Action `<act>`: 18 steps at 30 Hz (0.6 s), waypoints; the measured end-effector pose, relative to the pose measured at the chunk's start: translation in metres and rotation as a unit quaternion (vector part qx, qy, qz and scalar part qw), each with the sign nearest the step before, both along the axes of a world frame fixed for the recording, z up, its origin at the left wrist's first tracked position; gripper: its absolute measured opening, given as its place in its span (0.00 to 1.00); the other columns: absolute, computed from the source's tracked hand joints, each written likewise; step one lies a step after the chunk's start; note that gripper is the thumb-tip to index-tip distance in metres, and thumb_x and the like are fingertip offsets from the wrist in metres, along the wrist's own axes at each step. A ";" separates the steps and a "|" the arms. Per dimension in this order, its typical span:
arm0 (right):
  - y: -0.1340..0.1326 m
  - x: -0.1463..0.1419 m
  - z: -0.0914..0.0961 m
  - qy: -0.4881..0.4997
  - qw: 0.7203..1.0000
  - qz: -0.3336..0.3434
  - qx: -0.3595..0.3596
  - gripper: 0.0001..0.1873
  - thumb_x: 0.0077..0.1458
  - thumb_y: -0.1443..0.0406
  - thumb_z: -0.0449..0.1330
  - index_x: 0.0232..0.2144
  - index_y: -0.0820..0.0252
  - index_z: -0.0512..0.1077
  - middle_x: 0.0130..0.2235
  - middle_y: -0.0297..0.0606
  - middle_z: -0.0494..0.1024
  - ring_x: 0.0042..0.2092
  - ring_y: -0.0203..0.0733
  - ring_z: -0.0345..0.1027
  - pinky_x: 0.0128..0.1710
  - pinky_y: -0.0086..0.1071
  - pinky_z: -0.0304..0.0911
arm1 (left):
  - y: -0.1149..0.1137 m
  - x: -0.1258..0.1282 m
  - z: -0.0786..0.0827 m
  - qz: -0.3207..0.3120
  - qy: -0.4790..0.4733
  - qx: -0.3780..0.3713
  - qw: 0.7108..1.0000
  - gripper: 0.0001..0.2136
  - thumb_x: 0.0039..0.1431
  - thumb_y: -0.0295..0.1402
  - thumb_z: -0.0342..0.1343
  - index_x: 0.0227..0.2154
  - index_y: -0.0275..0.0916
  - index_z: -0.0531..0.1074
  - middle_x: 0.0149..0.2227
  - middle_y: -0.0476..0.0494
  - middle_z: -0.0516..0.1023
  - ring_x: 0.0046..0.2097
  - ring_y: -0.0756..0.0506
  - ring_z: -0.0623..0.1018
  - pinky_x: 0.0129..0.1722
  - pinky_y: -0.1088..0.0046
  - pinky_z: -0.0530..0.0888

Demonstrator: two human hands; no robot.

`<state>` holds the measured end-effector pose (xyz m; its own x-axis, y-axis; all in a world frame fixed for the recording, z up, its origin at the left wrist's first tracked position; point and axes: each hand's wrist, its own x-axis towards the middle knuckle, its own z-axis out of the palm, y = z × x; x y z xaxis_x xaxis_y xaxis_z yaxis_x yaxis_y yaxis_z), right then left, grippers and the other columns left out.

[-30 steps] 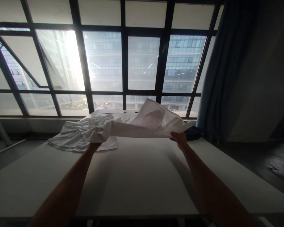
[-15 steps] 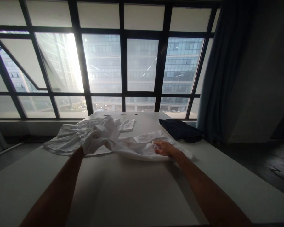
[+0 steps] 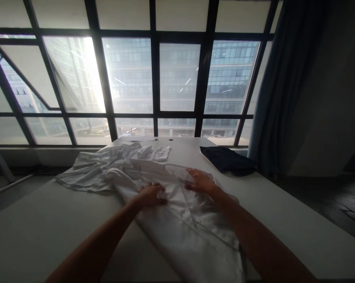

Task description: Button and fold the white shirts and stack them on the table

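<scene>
A white garment of thin cloth is spread from the middle of the white table down past the bottom of the view. Creases run through it, and I cannot tell its exact kind. My left hand rests on its left part, fingers apart and curved, slightly blurred. On the right, my right hand lies over the cloth with fingers spread. To the left, the garment meets a rumpled heap of white cloth; whether they are one piece is unclear.
A folded dark blue cloth lies near the table's right edge. Behind the heap sits a small folded white piece. Large black-framed windows stand beyond the table, with a blue curtain at the right.
My left hand has moved right, out of the bunched cloth onto the garment. The cloth now extends toward me, flatter than before. My right hand remains on it, with its fingers spread wider.
</scene>
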<state>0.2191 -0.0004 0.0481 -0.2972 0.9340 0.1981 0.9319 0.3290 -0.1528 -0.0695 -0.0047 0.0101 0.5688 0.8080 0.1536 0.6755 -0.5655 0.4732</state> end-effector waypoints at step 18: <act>-0.010 0.071 0.019 -0.092 0.958 -0.259 -0.086 0.19 0.43 0.67 0.66 0.42 0.66 0.78 0.44 0.62 0.77 0.48 0.65 0.72 0.42 0.49 0.67 | 0.000 -0.100 0.074 0.102 -0.063 -0.041 0.992 0.08 0.47 0.39 0.63 0.24 0.40 0.80 0.27 0.45 0.80 0.32 0.43 0.76 0.36 0.70 0.72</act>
